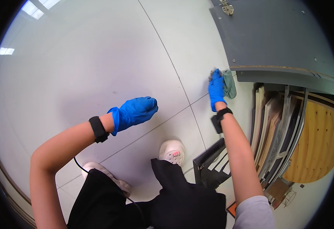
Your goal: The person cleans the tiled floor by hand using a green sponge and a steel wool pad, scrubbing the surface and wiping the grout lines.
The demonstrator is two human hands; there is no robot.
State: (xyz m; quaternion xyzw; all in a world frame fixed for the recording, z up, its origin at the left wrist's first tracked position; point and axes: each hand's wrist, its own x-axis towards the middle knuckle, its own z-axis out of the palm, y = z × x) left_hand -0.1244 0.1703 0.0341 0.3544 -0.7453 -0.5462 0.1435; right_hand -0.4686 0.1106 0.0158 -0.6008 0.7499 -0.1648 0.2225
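My left hand (137, 112), in a blue rubber glove, is held out over the tiled floor (104, 65) with its fingers curled in; nothing shows in it. My right hand (217, 87), in a matching glove, reaches down to the right, beside the grey cabinet's corner. Under its fingers is a grey metal scouring pad (212, 75), partly hidden by the hand. A folded green cloth (229, 84) lies against the right side of that hand. Whether the right hand also grips the cloth cannot be told.
A grey cabinet panel (272, 37) with a metal hinge (227, 8) fills the upper right. Below it several boards (270, 128) lean upright beside a round wooden board (312, 143). A black frame (198, 169) stands near my light-coloured clog (171, 150). A cable hangs by my left leg.
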